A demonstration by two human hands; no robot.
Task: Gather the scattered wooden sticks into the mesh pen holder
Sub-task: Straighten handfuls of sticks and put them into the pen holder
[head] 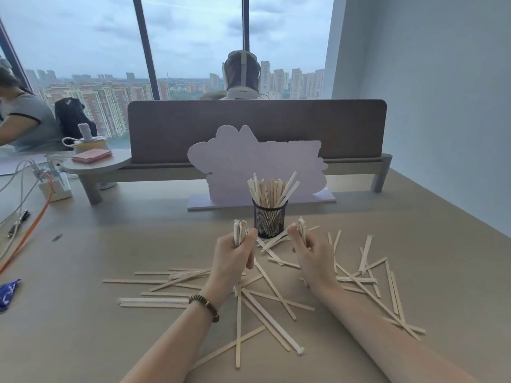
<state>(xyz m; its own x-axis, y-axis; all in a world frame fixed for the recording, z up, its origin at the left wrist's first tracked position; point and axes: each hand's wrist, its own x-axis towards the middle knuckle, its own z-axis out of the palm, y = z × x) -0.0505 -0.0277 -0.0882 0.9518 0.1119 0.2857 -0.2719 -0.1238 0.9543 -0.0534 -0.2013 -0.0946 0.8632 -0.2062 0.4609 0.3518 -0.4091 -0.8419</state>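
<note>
A black mesh pen holder (270, 221) stands upright at the middle of the table, with several pale wooden sticks (272, 190) fanning out of its top. My left hand (235, 257) is closed around an upright bundle of sticks (239, 232), just left of the holder. My right hand (309, 254) grips a second bundle (301, 229), just right of the holder. Many loose sticks (265, 294) lie crossed on the table under and around both forearms, from the left (154, 286) to the far right (387, 283).
A lilac cut-out board (249, 161) stands right behind the holder, in front of a grey desk divider (249, 125). Cables and a white power box (54, 189) lie at the left, a blue wrapper (8, 294) at the left edge. People sit at the left and beyond the divider.
</note>
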